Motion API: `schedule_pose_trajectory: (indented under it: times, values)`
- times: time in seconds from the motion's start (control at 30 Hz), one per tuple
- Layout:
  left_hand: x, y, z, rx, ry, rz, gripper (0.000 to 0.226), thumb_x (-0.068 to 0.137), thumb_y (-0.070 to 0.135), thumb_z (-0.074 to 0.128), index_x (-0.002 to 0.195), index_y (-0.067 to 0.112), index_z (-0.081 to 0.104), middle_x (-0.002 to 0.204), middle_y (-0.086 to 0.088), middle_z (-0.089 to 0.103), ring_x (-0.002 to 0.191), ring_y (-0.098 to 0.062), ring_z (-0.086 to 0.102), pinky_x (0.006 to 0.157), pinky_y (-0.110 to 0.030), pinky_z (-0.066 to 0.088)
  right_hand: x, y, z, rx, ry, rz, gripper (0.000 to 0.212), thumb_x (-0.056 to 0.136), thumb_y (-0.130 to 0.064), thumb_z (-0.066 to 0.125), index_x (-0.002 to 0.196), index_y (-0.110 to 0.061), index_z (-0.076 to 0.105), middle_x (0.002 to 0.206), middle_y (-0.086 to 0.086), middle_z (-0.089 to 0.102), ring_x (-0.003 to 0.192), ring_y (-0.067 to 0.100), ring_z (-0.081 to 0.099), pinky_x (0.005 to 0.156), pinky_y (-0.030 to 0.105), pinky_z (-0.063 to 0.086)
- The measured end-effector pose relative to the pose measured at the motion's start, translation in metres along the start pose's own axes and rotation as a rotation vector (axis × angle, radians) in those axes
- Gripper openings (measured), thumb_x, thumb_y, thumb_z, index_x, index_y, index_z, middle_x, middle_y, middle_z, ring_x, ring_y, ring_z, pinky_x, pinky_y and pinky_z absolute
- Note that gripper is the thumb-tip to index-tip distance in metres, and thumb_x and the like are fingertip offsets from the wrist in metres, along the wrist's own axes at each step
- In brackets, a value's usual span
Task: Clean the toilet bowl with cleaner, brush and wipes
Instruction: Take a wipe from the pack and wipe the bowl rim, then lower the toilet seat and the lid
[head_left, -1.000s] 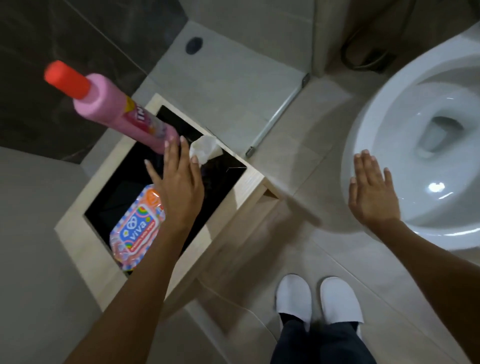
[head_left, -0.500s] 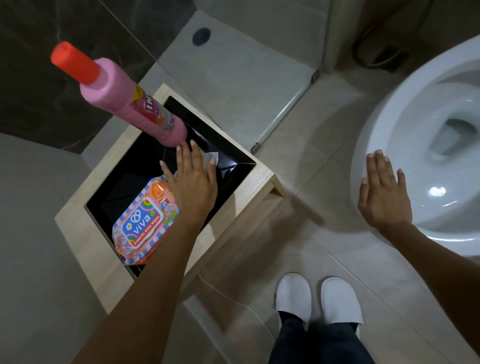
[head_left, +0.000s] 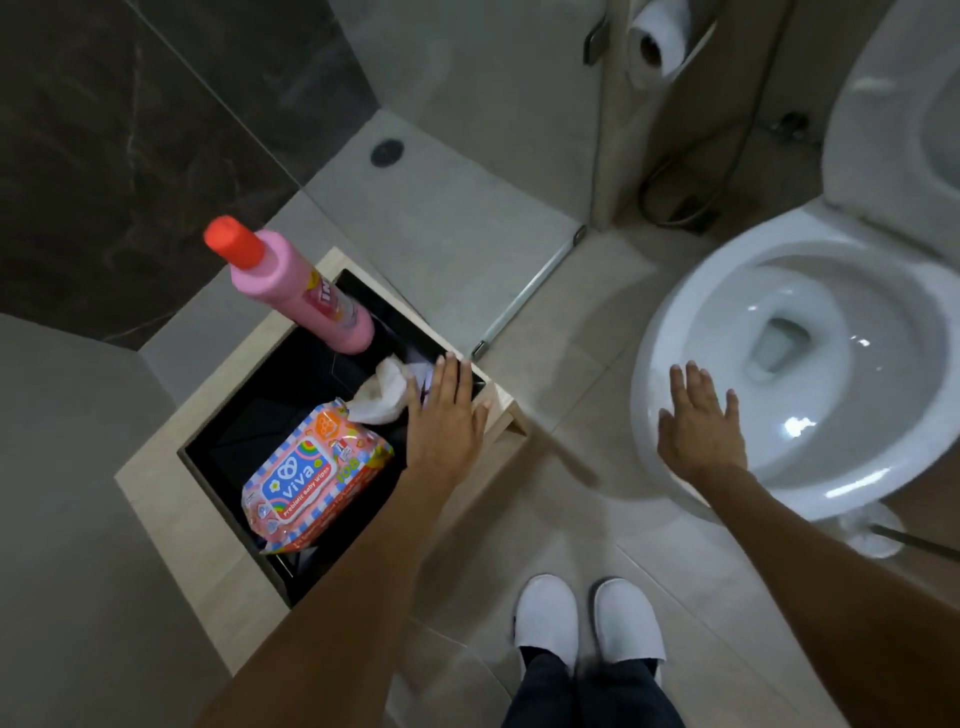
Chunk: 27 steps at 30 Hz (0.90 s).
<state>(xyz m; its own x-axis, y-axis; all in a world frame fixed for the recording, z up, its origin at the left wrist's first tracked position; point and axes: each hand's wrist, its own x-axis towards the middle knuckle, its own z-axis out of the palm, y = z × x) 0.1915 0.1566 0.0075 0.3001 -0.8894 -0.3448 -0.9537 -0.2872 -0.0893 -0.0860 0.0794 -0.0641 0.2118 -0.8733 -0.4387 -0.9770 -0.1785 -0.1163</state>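
Toilet bowl (head_left: 810, 364) waiting open: I am hovering my empty, flat left hand (head_left: 447, 415) beside the crumpled wipe (head_left: 382, 395); best pinching it cleanly, right hand (head_left: 698, 426) spread empty.

— What's on the wooden stand (head_left: 197, 512) with the black top?
— Pink cleaner bottle (head_left: 306, 296) upright at the far side, wipes pack (head_left: 311, 478) lying flat, crumpled white wipe (head_left: 384, 395) just beyond the pack, possibly touching it.
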Motion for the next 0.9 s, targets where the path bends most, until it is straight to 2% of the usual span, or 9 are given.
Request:
schedule_pose_trajectory:
  times: [0.03,0.1,0.13,0.2,0.47,0.63,0.8,0.9]
  values:
    - [-0.005,0.007,-0.01,-0.003,-0.019,0.023,0.065,0.092,0.041,0.018,0.136,0.005,0.048,0.143,-0.012,0.046,0.134,-0.025,0.041,0.108,-0.055,0.028,-0.01,0.0,-0.014,-0.007,0.005,0.002,0.06,0.102,-0.028,0.025,0.153,-0.01,-0.001,0.161,0.008,-0.003,0.148,0.022,-0.003,0.119,0.045,0.001]
    - [-0.014,0.023,-0.032,0.027,-0.048,0.08,0.065,0.097,0.042,0.01,0.148,0.006,0.026,0.155,-0.01,0.025,0.145,-0.021,0.018,0.115,-0.051,0.011,-0.03,0.002,-0.04,-0.034,0.018,0.001,0.06,0.102,-0.028,0.024,0.153,-0.01,0.0,0.161,0.008,-0.004,0.148,0.022,-0.003,0.118,0.045,0.002]
    - [-0.016,0.03,-0.043,0.036,-0.053,0.106,0.061,0.1,0.042,0.012,0.151,0.008,0.015,0.158,-0.009,0.014,0.146,-0.019,0.008,0.115,-0.049,0.003,-0.04,0.003,-0.055,-0.034,0.018,0.012,0.059,0.102,-0.028,0.024,0.153,-0.01,0.001,0.161,0.009,-0.004,0.148,0.022,-0.003,0.118,0.045,0.002]
    - [-0.019,0.047,-0.068,0.034,-0.034,0.145,0.058,0.103,0.039,0.017,0.152,0.01,0.005,0.16,-0.007,0.004,0.147,-0.018,0.0,0.115,-0.047,-0.003,-0.06,0.008,-0.082,-0.014,0.022,0.054,0.059,0.102,-0.029,0.023,0.153,-0.01,0.002,0.161,0.008,-0.003,0.149,0.022,-0.002,0.118,0.045,0.003]
    - [-0.031,0.114,-0.166,-0.032,-0.009,0.296,0.058,0.103,0.04,0.017,0.152,0.011,0.004,0.16,-0.005,0.004,0.147,-0.016,0.0,0.116,-0.046,-0.002,-0.11,0.046,-0.185,0.094,0.107,0.197,0.057,0.103,-0.033,0.024,0.153,-0.012,0.008,0.161,0.008,0.001,0.148,0.023,0.001,0.119,0.046,0.005]
    - [-0.023,0.145,-0.219,-0.018,0.072,0.361,0.058,0.103,0.04,0.02,0.152,0.011,0.01,0.16,-0.005,0.008,0.146,-0.017,0.004,0.115,-0.048,0.002,-0.114,0.085,-0.249,0.138,0.2,0.241,0.057,0.103,-0.035,0.022,0.154,-0.013,0.007,0.161,0.007,-0.001,0.149,0.023,-0.002,0.119,0.043,0.0]
    - [-0.014,0.189,-0.281,-0.059,0.023,0.437,0.062,0.102,0.045,0.018,0.152,0.013,0.002,0.16,-0.003,-0.001,0.147,-0.016,-0.003,0.116,-0.049,0.0,-0.129,0.129,-0.304,0.122,0.277,0.304,0.059,0.103,-0.033,0.023,0.153,-0.009,0.005,0.161,0.008,0.0,0.148,0.022,-0.003,0.119,0.045,0.004]
    - [-0.011,0.221,-0.316,-0.029,0.055,0.469,0.062,0.102,0.045,0.015,0.152,0.012,0.0,0.16,-0.003,-0.004,0.147,-0.018,-0.006,0.115,-0.05,-0.002,-0.137,0.151,-0.33,0.128,0.292,0.328,0.059,0.102,-0.032,0.024,0.153,-0.009,0.005,0.161,0.008,0.0,0.148,0.023,-0.002,0.119,0.045,0.005]
